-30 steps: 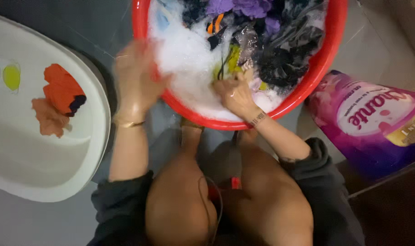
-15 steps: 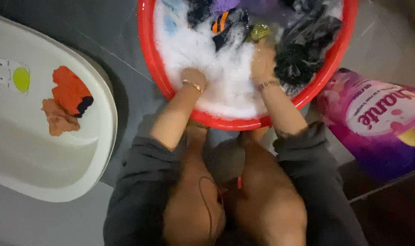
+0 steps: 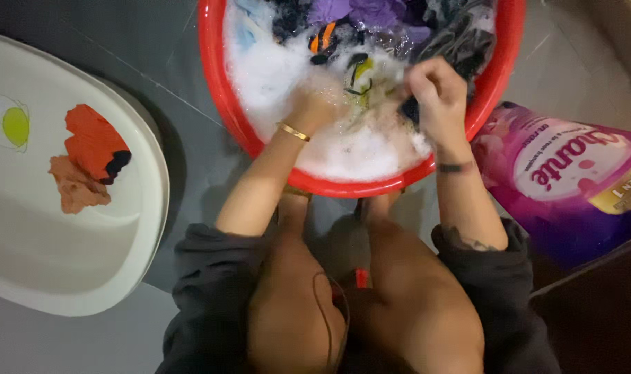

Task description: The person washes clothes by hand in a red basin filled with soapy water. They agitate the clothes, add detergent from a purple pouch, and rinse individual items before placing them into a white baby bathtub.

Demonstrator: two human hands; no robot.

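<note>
1. Right hand closed in a fist on dark wet cloth; left hand sunk in suds, grip not discernible.
2. Both were inside red basin; white tub lay left, holding orange garment; purple detergent bag right.

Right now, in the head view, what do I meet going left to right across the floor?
White tub holding orange cloths → left hand in the suds of the red basin → right hand gripping dark cloth → purple detergent bag.
</note>
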